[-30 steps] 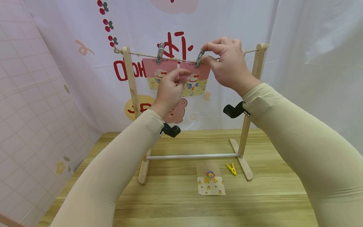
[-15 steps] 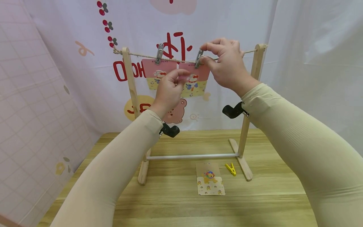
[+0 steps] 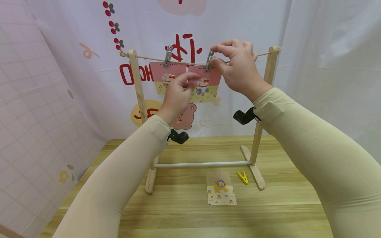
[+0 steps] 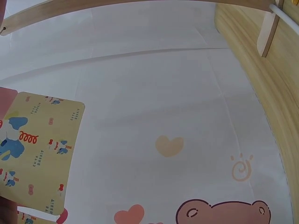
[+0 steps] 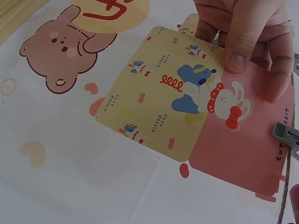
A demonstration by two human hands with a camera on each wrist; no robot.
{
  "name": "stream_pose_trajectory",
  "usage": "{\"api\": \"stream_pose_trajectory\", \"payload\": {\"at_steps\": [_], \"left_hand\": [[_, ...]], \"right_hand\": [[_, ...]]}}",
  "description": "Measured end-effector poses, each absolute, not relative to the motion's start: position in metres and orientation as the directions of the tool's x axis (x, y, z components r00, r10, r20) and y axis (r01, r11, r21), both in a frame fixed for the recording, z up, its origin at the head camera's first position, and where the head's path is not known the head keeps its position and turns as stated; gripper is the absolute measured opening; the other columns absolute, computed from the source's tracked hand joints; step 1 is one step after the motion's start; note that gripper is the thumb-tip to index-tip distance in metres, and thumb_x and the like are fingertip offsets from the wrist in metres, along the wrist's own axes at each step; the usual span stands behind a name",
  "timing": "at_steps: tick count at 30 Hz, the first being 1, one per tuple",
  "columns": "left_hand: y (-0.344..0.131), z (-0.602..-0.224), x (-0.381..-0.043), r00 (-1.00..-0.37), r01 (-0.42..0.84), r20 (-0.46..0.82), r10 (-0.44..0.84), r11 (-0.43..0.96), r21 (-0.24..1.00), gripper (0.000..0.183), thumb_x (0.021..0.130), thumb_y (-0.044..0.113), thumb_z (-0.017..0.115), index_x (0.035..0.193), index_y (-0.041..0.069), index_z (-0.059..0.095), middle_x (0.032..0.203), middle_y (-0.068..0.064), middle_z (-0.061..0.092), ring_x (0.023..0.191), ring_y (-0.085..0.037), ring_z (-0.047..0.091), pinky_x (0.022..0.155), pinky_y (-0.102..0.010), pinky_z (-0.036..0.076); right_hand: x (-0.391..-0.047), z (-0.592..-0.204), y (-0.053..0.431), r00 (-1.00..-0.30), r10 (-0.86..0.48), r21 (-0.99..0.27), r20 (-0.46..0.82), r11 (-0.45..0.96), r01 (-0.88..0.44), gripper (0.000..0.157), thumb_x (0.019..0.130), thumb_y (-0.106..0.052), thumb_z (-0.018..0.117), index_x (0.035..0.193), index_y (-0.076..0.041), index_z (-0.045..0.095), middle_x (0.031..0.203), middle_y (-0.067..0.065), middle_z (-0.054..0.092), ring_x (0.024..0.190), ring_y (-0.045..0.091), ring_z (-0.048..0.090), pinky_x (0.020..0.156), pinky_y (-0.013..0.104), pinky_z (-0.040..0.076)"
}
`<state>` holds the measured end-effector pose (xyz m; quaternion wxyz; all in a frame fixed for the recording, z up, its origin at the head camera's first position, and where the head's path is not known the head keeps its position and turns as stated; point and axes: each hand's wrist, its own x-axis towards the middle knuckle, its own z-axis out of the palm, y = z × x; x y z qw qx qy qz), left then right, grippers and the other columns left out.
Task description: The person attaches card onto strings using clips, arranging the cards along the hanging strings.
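Note:
In the head view my left hand (image 3: 178, 96) pinches the left edge of a pink and yellow rabbit card (image 3: 208, 94) that hangs at a rope (image 3: 190, 62). My right hand (image 3: 239, 67) holds a grey clothespin (image 3: 209, 61) between thumb and index finger, at the card's top edge. The right wrist view shows the left thumb lying on the card's face and the tip of the clothespin (image 5: 283, 133) over its lettered top margin. Just to the left, a second rabbit card (image 3: 174, 69) hangs from another grey clothespin (image 3: 168, 56).
Wooden posts (image 3: 270, 66) hold the rope, with a white rod (image 3: 202, 164) low between them. A lion card (image 3: 221, 195) and a yellow clothespin (image 3: 242, 177) lie on the wooden table (image 3: 184, 215). Behind hangs a printed white cloth (image 3: 244, 19).
The grey clothespin in my right hand stands slightly more upright than a second ago. Both hands otherwise keep nearly the same place, the left still pinching the card.

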<state>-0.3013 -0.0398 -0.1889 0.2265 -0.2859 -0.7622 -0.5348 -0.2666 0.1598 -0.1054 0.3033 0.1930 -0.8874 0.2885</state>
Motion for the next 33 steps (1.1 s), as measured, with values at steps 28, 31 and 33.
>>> {"api": "stream_pose_trajectory", "payload": {"at_steps": [28,31,33], "left_hand": [[-0.040,-0.189,-0.304,-0.708,0.705,0.683,0.179,0.244,0.667,0.025,0.109,0.014,0.058,0.130,0.019,0.071,0.128,0.005,0.068,0.087,-0.017,0.059,0.062,-0.025,0.044],[-0.041,-0.190,-0.304,-0.713,0.700,0.680,0.174,0.241,0.672,0.026,0.109,0.014,0.058,0.131,0.019,0.070,0.128,0.004,0.067,0.085,-0.021,0.060,0.061,-0.025,0.046],[-0.043,-0.190,-0.304,-0.714,0.699,0.679,0.173,0.239,0.674,0.027,0.109,0.014,0.059,0.132,0.020,0.070,0.127,0.003,0.067,0.080,-0.024,0.060,0.059,-0.025,0.046]], "right_hand": [[-0.274,-0.114,0.164,-0.694,-0.160,-0.384,0.702,0.736,-0.558,0.048,0.104,-0.031,0.067,0.151,-0.025,0.059,0.157,-0.002,0.049,0.150,0.022,0.020,0.122,0.045,0.004],[-0.274,-0.115,0.165,-0.684,-0.160,-0.379,0.711,0.733,-0.565,0.048,0.104,-0.030,0.068,0.151,-0.024,0.059,0.157,-0.002,0.049,0.150,0.021,0.021,0.122,0.044,0.004],[-0.275,-0.117,0.165,-0.676,-0.161,-0.375,0.719,0.729,-0.573,0.049,0.103,-0.030,0.069,0.151,-0.024,0.059,0.156,-0.002,0.049,0.150,0.021,0.021,0.122,0.044,0.004]]}}
